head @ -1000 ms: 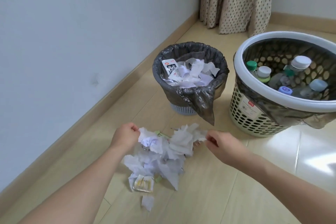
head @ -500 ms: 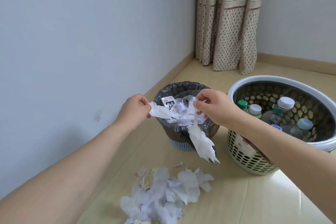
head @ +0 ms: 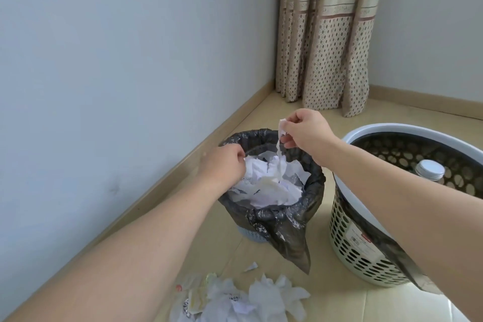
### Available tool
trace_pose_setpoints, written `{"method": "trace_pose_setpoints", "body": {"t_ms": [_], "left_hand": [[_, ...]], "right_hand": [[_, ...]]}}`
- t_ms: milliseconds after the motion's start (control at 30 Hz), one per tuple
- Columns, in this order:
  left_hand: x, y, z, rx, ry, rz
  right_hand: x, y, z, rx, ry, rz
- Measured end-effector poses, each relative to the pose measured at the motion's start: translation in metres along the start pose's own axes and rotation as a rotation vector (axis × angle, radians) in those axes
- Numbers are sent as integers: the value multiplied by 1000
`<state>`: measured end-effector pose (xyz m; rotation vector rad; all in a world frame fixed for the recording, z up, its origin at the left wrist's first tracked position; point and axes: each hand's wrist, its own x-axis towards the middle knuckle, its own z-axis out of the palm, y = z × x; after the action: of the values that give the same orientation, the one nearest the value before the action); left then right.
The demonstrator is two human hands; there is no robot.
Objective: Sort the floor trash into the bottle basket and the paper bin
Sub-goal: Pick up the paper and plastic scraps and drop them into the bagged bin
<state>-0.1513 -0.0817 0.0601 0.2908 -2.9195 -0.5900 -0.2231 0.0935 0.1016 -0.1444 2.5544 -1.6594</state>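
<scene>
Both hands have dropped from above the rim to the black-bagged round paper bin (head: pixel 271 213) since 0.5 s ago. In the head view, the left hand (head: pixel 222 165) is down inside it with fingers curled into crumpled white paper (head: pixel 269 185). Just above, the right hand (head: pixel 304 132) pinches a thin white paper strip (head: pixel 280 138) hanging into the bin. Beside it, the white-rimmed perforated bottle basket (head: pixel 366 256) holds 1 visible capped bottle (head: pixel 430 170). Loose white paper scraps (head: pixel 243 298) lie on the floor nearby.

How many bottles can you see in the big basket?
1. Only one bottle, with a white cap, shows inside the bottle basket, against its far side just above the person's right forearm. That arm covers much of the basket, so more bottles may be hidden.
</scene>
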Motion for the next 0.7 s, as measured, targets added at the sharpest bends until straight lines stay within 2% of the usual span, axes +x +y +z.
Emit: {"method": "trace_pose_setpoints", "body": {"t_ms": [67,100,167,233,333,467,600,700], "left_hand": [[-1,-3,6,62,-13,26],[-2,-6,7,63,-2,45],[-10,-13,6,61,-14,74],[-19,-26,2,98,-29,83],[-32,-50,-3,87,-10,31],[-46,-77,-9,18,14,-20],[-63,-94,-14,-17,-58,-7],[-78,-105,-18,-59,-234,-32]], "right_hand": [[3,13,4,-267,-9,-96],[3,20,6,-461,-67,-151],[-2,31,15,-808,-258,-186],[-9,38,27,-986,-411,-158],[-15,40,41,-1083,-494,-135],[-14,37,46,-1023,-496,-61],[-17,27,41,-1041,-326,-114],[-39,27,41,-986,-118,-314]]}}
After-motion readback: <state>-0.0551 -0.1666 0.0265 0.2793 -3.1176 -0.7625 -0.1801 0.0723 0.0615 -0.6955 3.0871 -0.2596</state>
